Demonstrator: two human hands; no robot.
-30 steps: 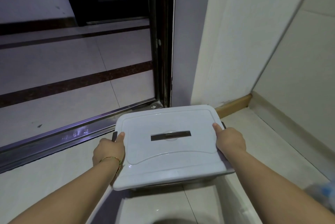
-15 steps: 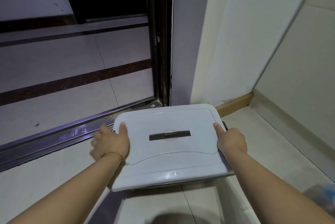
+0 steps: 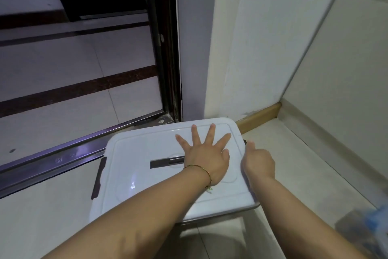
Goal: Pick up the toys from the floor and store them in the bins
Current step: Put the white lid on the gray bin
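A white plastic bin (image 3: 147, 185) with its lid on stands on the floor against the door frame and wall corner. A dark handle slot sits in the lid's middle, and a dark latch (image 3: 98, 179) runs along the bin's left side. My left hand (image 3: 206, 153) lies flat on the right half of the lid with fingers spread wide. My right hand (image 3: 259, 163) is at the bin's right edge, fingers curled around the right-side latch there. No toys are in view; the bin's contents are hidden.
A metal door threshold (image 3: 63, 160) runs diagonally left of the bin, with a tiled hallway beyond. White walls and a wooden skirting (image 3: 260, 115) close the corner behind. A blurred blue object (image 3: 375, 221) lies at the lower right.
My left hand left the bin's left edge, crossed over the lid and now presses flat on its right half. My right hand stays at the right edge.
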